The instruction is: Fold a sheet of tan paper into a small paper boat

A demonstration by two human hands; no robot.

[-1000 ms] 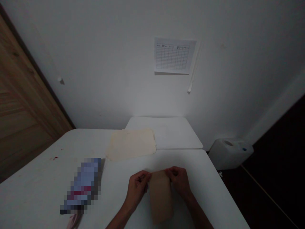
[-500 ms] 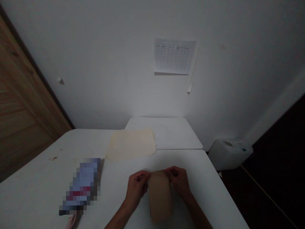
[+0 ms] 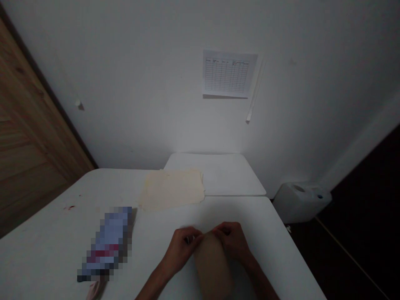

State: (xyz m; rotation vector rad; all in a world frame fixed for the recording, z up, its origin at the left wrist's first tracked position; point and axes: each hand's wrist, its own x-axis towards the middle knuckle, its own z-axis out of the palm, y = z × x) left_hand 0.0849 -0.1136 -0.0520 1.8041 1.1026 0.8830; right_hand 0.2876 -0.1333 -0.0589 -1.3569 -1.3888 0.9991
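Observation:
A plain brown piece that looks like folded paper or a paper bag (image 3: 213,266) is between my hands over the white table (image 3: 150,250). My left hand (image 3: 184,246) pinches its far left corner between thumb and fingers. At the far right corner, my right hand (image 3: 233,239) pinches the same piece. Its near end runs to the bottom edge of the view. Beyond my hands lies a cream-coloured sheet or small stack of sheets (image 3: 173,189) with ragged edges.
A pixelated bluish item (image 3: 111,237) lies on the left of the table. At the back stands a white raised panel (image 3: 218,173) by the wall. A printed chart (image 3: 227,75) hangs above. On the floor at right is a white jug (image 3: 301,204).
My hands have drawn closer together at the far edge of the brown piece. It has tilted, its near end shifting to the right and toward me.

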